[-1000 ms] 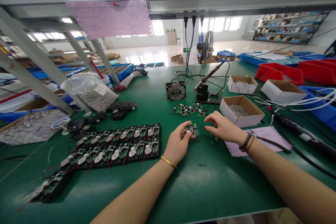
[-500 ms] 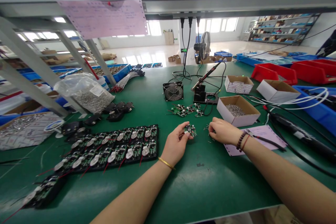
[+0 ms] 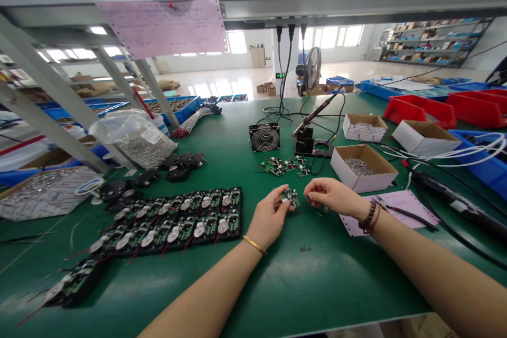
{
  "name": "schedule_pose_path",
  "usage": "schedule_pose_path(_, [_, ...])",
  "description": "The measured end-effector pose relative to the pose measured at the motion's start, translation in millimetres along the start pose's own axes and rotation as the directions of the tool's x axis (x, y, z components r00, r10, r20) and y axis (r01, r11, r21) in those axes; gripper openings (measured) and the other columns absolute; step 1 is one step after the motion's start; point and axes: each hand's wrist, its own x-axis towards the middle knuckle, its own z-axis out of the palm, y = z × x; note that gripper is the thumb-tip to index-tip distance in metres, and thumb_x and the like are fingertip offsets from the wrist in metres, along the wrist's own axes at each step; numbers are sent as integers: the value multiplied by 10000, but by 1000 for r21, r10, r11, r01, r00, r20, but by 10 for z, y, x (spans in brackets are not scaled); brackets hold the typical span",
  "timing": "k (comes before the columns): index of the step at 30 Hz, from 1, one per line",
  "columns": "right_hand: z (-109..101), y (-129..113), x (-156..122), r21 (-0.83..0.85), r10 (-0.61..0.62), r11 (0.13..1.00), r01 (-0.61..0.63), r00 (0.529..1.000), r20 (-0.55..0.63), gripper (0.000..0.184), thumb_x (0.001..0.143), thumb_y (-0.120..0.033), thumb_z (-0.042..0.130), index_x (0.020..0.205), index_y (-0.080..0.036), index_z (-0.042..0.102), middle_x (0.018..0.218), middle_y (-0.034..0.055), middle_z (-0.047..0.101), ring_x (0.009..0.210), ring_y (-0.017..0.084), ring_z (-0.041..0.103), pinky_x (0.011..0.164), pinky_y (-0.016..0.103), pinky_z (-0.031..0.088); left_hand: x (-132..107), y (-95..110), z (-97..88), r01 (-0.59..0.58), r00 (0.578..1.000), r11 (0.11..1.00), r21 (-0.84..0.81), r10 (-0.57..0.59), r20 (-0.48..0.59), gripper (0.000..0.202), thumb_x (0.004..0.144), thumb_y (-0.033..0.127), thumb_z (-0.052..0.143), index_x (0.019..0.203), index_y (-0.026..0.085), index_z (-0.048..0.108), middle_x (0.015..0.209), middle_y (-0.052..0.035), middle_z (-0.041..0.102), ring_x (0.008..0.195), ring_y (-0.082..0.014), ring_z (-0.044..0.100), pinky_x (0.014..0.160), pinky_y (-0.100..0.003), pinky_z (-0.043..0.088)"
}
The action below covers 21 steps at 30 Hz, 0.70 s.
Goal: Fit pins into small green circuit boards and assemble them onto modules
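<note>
- Pinching small circuit board (image 3: 292, 199) in left grip (image 3: 267, 219), thumb on near side; held over middle of counter (image 3: 277, 290).
- At right grip (image 3: 330, 196): fingers curled, tips close together, just right of board, apart from it. Cannot tell if closed on anything.
- Under right grip: few loose metal pins (image 3: 325, 209) on counter.
- Beyond: pile of loose boards (image 3: 279, 166), near soldering iron (image 3: 317, 112) slanting up from black stand (image 3: 304, 145). Square fan (image 3: 264, 138) to left of stand.
- To right: open white carton (image 3: 362, 186) with small metal parts (image 3: 358, 166) inside; pink sheet (image 3: 358, 222) under black-handled tool (image 3: 412, 215).
- To left: double row of black casings (image 3: 200, 228), red wires trailing.
- Farther left: clear plastic bag (image 3: 146, 142), similarly filled with metal parts.
</note>
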Motion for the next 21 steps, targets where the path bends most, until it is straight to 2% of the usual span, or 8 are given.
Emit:
schedule_pose_path(4, [126, 45, -9, 124, -22, 992, 18, 999, 26, 224, 776, -317, 643, 923, -149, 659, 800, 41, 680, 737, 169, 638, 723, 316, 523, -12, -5, 28, 19, 1000, 1000, 5, -19, 20, 434, 884, 103, 540, 1318, 106, 545, 1018, -91, 693, 836, -180, 695, 838, -289, 560])
schedule_pose_path(6, [188, 57, -12, 80, -73, 994, 73, 997, -9, 211, 801, -318, 626, 926, -154, 673, 836, 45, 677, 759, 172, 628, 743, 323, 513, -28, 4, 40, 18, 999, 1000, 8, -18, 39, 432, 886, 100, 537, 1318, 99, 544, 1004, -91, 698, 831, -180, 696, 827, -285, 564])
schedule_pose_path(8, [240, 60, -9, -33, -137, 990, 135, 988, -74, 175, 819, -296, 616, 907, -168, 697, 867, 42, 654, 784, 172, 608, 754, 318, 496, -44, 20, 49, 11, 999, 1000, 9, -12, 51, 429, 887, 99, 537, 1315, 95, 547, 1001, -90, 700, 829, -180, 696, 824, -284, 566])
schedule_pose_path(11, [288, 56, 3, -158, -186, 974, 163, 972, -143, 148, 822, -269, 614, 881, -186, 722, 853, 31, 601, 752, 161, 568, 709, 294, 477, -56, 46, 55, 0, 999, 1000, 6, 0, 51, 423, 886, 102, 540, 1309, 106, 556, 998, -82, 702, 831, -181, 698, 823, -286, 571])
schedule_pose_path(21, [310, 70, 5, -162, -168, 976, 143, 974, -150, 140, 824, -260, 597, 887, -180, 692, 821, 20, 591, 663, 140, 504, 628, 275, 429, -51, 34, 56, 15, 999, 1000, -28, -13, 41, 423, 885, 103, 549, 1307, 119, 566, 998, -79, 703, 826, -180, 698, 837, -295, 582])
